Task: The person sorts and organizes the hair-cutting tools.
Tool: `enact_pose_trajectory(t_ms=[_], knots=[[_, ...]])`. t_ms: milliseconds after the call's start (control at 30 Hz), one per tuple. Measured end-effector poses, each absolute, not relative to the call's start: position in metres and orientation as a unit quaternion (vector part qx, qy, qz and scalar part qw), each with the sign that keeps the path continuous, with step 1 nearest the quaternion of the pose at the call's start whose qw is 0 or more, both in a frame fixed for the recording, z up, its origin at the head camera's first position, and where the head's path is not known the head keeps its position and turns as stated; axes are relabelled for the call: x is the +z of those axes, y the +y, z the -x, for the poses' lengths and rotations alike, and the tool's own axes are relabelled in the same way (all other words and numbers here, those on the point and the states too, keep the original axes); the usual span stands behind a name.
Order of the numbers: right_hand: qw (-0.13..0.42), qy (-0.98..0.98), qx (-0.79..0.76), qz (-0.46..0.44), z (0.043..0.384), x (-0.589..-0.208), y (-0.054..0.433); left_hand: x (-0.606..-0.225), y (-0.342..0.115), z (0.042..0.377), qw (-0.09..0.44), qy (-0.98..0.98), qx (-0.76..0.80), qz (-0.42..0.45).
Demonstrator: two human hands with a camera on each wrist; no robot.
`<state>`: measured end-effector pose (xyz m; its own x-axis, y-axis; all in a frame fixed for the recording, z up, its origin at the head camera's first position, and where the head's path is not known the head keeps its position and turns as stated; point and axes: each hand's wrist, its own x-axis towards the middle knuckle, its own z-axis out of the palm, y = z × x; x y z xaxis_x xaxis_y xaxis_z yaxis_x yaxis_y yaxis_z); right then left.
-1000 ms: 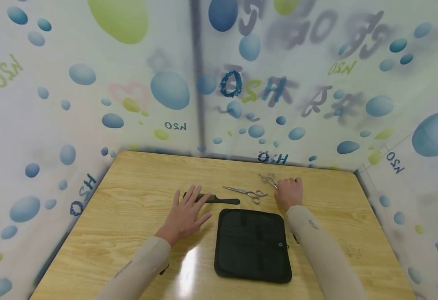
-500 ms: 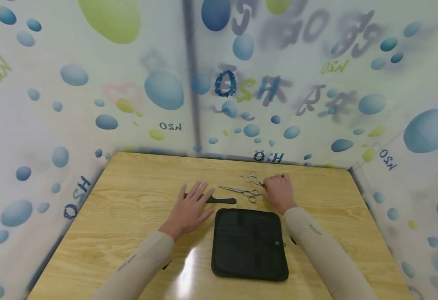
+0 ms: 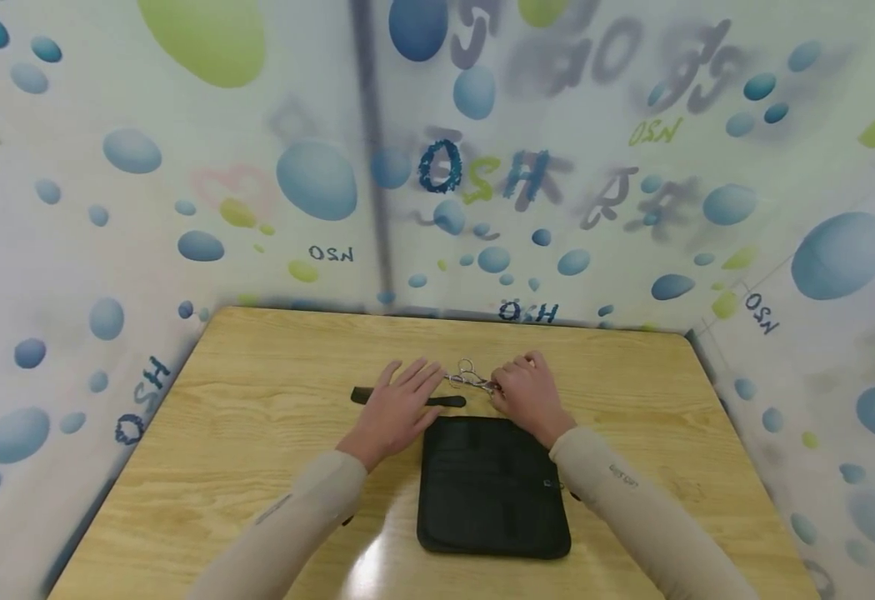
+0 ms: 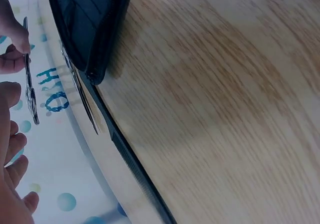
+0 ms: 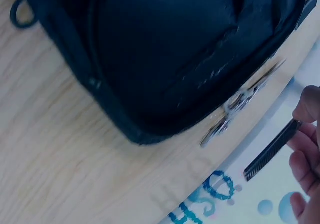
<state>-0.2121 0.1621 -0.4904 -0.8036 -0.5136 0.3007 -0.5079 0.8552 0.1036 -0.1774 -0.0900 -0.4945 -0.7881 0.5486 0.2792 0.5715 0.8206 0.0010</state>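
Observation:
My right hand [image 3: 530,392] pinches a pair of thinning scissors [image 5: 272,150] above the table, with the toothed blade showing in the right wrist view. Their finger rings point left, toward my left hand [image 3: 400,408]. That hand holds nothing; its fingers are extended over a black comb [image 3: 362,394] and partly cover it in the head view. A second pair of scissors [image 5: 237,102] lies on the table along the far edge of a black zip case [image 3: 493,508]; in the head view my right hand and the held pair overlap it.
The case lies flat on the wooden table [image 3: 257,450], nearest my forearms, with a small ring [image 5: 22,12] at its side. Walls [image 3: 317,100] printed with blue and green drops enclose the table's back and sides.
My right hand has carried the thinning scissors left, closer to my left hand. The left hand has shifted slightly right, baring the comb's far end. The head view has turned a little.

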Motion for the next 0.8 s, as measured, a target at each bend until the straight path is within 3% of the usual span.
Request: enact_pose_trajectory(t_ms=[267, 800], knots=[[0.204, -0.918, 0.009, -0.341, 0.199, -0.491, 0.148, -0.495, -0.075, 0.18, 0.185, -0.924, -0.064, 0.33], [0.212, -0.891, 0.02, -0.402, 0.187, -0.492, 0.141, -0.498, -0.071, 0.176, 0.141, -0.926, -0.047, 0.346]])
